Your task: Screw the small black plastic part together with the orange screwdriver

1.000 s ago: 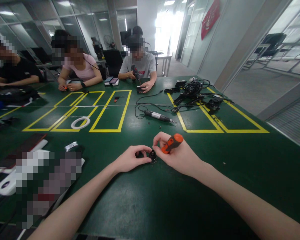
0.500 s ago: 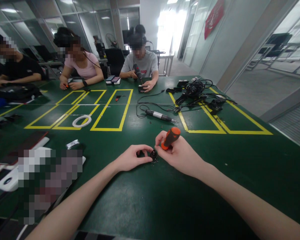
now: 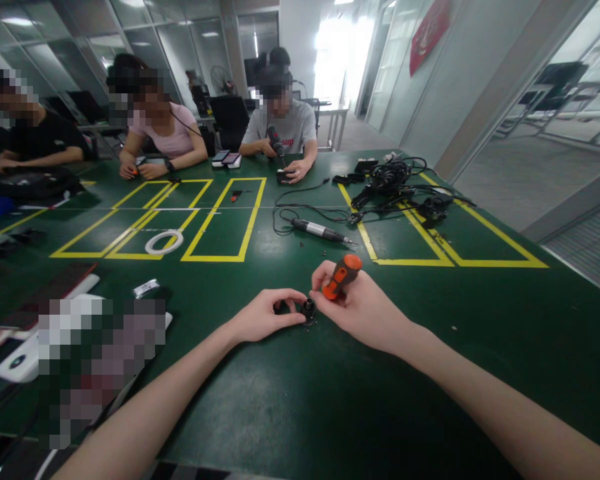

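Observation:
My left hand (image 3: 267, 315) pinches a small dark round part (image 3: 309, 310) between thumb and fingers, on the green table (image 3: 260, 413). My right hand (image 3: 357, 303) is closed around an orange and black screwdriver (image 3: 344, 275), its handle tilted up to the right. The fingertips of my right hand are close beside the top of the dark part. Whatever shaft or small item lies between those fingertips is too small to make out. Tiny bits lie on the table just below the part.
Beyond my hands lie an electric screwdriver (image 3: 323, 231) with its cord, a white ring (image 3: 164, 243) and yellow tape outlines. Tangled black cables (image 3: 390, 179) are at the back right. Phones and a white device (image 3: 25, 360) lie left. Across the table, a person (image 3: 280, 127) holds a drill.

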A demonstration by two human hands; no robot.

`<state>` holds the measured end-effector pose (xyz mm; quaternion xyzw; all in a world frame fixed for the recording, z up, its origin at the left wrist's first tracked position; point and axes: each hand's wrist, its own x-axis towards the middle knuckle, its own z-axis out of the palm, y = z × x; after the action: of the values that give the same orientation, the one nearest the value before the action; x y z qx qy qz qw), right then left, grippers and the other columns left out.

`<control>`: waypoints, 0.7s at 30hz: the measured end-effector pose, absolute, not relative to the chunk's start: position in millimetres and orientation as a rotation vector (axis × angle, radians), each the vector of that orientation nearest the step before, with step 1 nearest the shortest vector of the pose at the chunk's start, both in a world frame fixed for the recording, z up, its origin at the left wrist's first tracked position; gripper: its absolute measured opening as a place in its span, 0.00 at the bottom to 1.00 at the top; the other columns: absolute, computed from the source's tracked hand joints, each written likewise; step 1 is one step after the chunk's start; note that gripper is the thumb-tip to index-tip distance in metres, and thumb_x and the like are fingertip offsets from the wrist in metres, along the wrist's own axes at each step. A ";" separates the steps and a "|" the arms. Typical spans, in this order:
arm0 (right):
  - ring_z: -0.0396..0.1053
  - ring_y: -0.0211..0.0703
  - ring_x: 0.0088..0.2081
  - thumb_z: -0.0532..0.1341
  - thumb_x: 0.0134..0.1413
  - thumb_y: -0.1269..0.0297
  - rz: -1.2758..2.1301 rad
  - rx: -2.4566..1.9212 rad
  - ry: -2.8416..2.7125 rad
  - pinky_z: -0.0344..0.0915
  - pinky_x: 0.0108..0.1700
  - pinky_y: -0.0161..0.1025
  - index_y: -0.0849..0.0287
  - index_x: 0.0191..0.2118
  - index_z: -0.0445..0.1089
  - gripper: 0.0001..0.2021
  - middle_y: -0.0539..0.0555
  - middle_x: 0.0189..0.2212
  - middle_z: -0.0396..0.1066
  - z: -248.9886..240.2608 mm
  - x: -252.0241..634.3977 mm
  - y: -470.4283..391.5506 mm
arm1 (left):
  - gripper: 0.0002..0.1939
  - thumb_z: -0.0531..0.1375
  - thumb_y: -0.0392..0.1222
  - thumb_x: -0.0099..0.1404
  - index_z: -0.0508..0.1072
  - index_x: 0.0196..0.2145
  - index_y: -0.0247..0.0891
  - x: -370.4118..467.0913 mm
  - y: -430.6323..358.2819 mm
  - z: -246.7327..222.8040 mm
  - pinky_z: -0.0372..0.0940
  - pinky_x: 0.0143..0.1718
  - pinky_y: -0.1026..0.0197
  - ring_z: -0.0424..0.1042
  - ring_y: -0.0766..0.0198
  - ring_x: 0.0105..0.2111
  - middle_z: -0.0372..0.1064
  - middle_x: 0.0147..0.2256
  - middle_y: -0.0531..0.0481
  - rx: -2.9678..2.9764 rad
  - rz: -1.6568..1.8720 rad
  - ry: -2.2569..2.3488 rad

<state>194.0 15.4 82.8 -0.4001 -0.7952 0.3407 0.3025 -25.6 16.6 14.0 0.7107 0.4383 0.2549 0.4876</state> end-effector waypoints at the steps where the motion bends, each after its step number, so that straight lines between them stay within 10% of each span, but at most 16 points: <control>1: 0.65 0.37 0.26 0.60 0.57 0.76 0.900 -1.060 -2.112 0.60 0.32 0.34 0.58 0.34 0.67 0.06 0.46 0.25 0.67 83.0 194.3 15.5 | 0.21 0.68 0.48 0.63 0.81 0.51 0.36 -25.5 16.5 14.1 0.59 0.38 0.62 0.68 0.65 0.34 0.77 0.36 0.52 1.724 0.619 1.067; 21: 0.63 0.38 0.25 0.61 0.58 0.72 0.907 -1.124 -2.129 0.59 0.31 0.34 0.57 0.37 0.66 0.04 0.45 0.23 0.65 85.7 194.7 14.1 | 0.21 0.67 0.48 0.64 0.81 0.52 0.37 -25.9 16.1 16.6 0.62 0.40 0.61 0.69 0.63 0.35 0.78 0.37 0.50 1.750 0.604 1.077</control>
<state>194.7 14.1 85.7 -0.4193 -0.7942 0.3385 0.2808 -25.9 16.1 16.6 0.7171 0.4413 0.2476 0.4793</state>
